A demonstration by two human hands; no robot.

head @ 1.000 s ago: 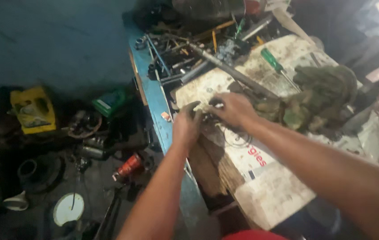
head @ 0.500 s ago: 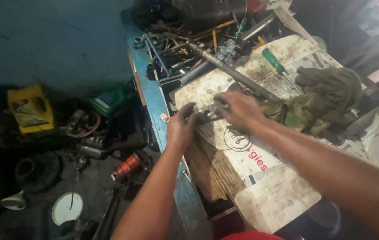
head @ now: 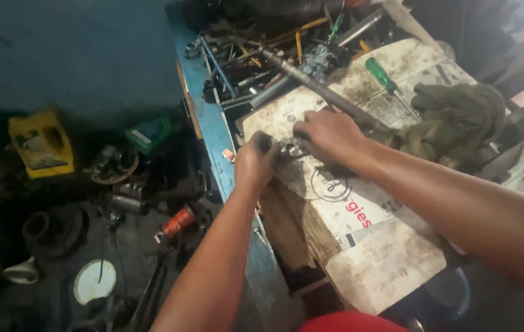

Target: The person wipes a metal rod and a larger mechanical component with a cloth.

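Note:
Both my hands meet over a small dark metal part [head: 288, 149] on the workbench. My left hand [head: 254, 163] grips its left end with curled fingers. My right hand [head: 328, 135] closes on its right end from above. The part rests over a dirty sheet of cardboard [head: 360, 215] that covers the blue bench [head: 213, 132]. Most of the part is hidden by my fingers.
A long steel rod [head: 317, 86], a green-handled screwdriver [head: 381, 75] and a green rag [head: 459, 117] lie behind my hands. Loose tools fill the bench's far end [head: 243, 55]. On the dark floor sit a yellow box [head: 40, 144], a red-orange can [head: 179, 222] and a white disc [head: 95, 281].
Both hands stay on the small part and have shifted slightly toward the far end of the bench. The view has tilted a little; nothing was let go.

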